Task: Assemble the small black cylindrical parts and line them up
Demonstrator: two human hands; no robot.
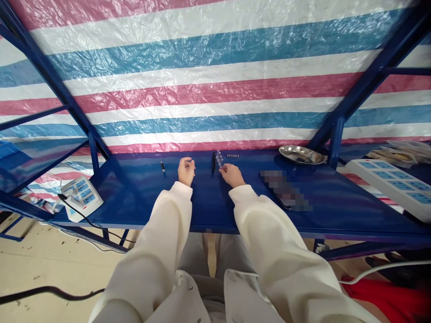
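Both of my arms, in cream sleeves, reach onto a blue metal shelf. My left hand rests on the shelf with its fingers curled in; whether it holds anything is hidden. My right hand has its fingers pinched at a small rack of clear vials, touching its near end. A dark strip stands just left of the vials. A row of tiny dark pieces lies behind my right hand. A small dark cylinder lies left of my left hand.
A round metal dish sits at the shelf's back right. A blurred flat object lies right of my right hand. White power strips sit at both sides. Blue frame posts and a striped tarpaulin close the back.
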